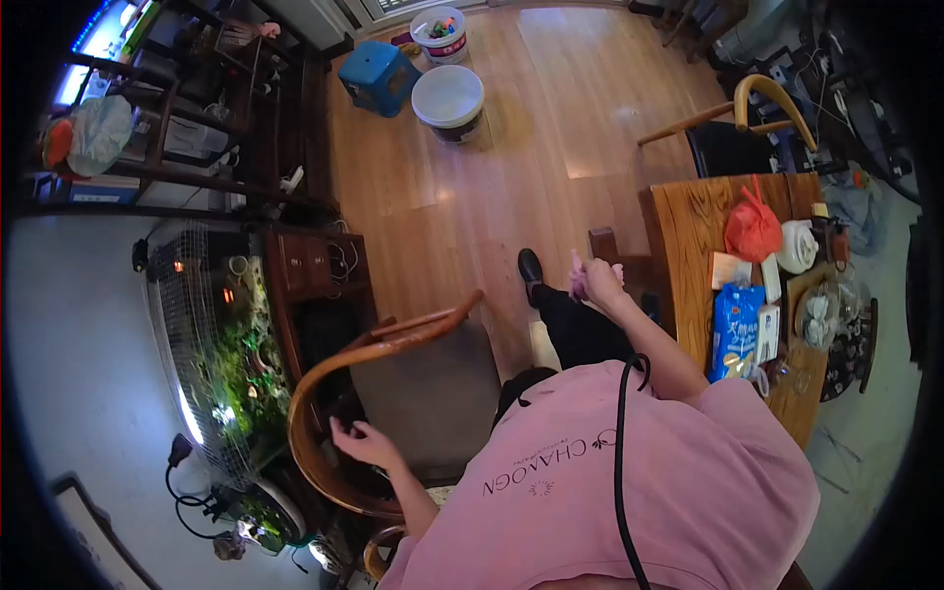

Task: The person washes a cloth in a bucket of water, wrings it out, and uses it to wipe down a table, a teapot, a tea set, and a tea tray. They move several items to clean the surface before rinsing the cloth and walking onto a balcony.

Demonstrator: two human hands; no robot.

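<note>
We had our right fingers (pixel 596 270) closed round a bunched pink cloth (pixel 578 280), seemingly, held and not set down; our left fingers (pixel 344 437), loosely open and apparently empty, had the chair (pixel 423 393) close by.

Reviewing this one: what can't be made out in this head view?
All in the head view:
- Pink cloth: full shape, partly hidden by the right hand.
- Left hand: contact with the wooden chair, unclear from above.
- Red bag: contents, hidden by the bag itself.
- Blue packet: fine print, too small.
- Far bucket: colorful items, too small to identify.
</note>
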